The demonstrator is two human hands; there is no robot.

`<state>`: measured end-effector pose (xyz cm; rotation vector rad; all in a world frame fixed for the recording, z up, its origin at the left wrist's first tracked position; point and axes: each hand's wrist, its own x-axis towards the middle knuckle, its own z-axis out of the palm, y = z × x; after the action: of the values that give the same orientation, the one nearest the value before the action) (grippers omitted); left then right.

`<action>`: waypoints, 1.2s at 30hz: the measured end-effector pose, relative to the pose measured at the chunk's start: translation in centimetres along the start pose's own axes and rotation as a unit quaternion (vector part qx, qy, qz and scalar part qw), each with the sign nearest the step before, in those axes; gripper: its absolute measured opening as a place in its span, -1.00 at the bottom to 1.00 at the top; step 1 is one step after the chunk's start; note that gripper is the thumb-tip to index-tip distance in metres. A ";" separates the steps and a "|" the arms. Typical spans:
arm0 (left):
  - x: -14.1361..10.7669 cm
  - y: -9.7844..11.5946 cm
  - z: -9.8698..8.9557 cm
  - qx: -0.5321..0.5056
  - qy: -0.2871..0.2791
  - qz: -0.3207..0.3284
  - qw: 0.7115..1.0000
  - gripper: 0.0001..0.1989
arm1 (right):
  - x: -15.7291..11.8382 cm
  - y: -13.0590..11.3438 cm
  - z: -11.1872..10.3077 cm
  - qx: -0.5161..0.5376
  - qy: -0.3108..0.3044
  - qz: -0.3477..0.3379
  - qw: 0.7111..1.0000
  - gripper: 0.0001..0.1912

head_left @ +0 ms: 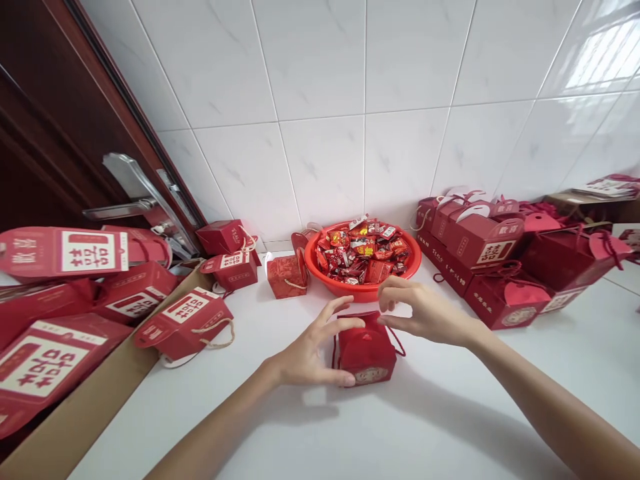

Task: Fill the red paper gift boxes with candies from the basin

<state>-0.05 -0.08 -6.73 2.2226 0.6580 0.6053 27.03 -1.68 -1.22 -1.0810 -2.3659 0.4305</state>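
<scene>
A small red gift box (367, 353) with a cord handle stands on the white surface in front of me. My left hand (313, 350) grips its left side, thumb at the bottom front corner and fingers curled over the top flap. My right hand (423, 310) hovers just above the box's top right, fingers spread and slightly curled, holding nothing that I can see. Behind the box sits a red plastic basin (363, 290) heaped with wrapped candies (363, 253).
Folded red gift boxes (480, 243) are stacked at the right. More of them fill a cardboard carton (75, 413) at the left, with three loose ones (287, 273) near the basin. A tiled wall stands behind, a dark wooden door (60, 133) far left.
</scene>
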 end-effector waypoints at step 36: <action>2.8 1.9 -2.0 -0.104 0.058 -0.189 0.975 -0.50 | -1.5 -4.7 4.5 -0.063 -0.133 -0.119 0.982 -0.80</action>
<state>1.38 1.49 -3.47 1.8156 1.0009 0.5807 22.48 -6.19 -3.23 -0.8204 -2.7526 0.3604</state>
